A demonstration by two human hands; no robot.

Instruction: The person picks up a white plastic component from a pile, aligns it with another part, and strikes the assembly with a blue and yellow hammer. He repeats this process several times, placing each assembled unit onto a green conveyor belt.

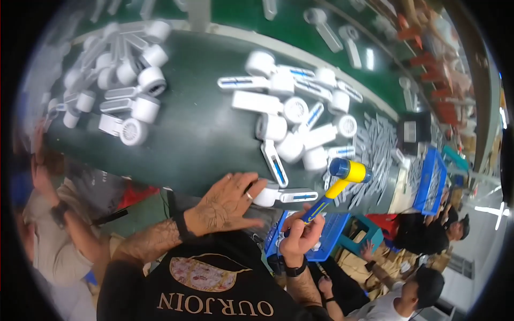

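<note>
Now right hand point(301, 235) grips mallet point(342, 179) (yellow-headed).

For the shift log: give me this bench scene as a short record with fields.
left hand: left hand flat, fingers spread, pressing a white handheld fan at the near edge of the dark green table
right hand: right hand gripping a mallet with yellow and blue head, raised above the fan
near pile: more white fans heaped beyond the hands
far pile: another fan heap at far left
bin: blue tray below the right hand
</note>
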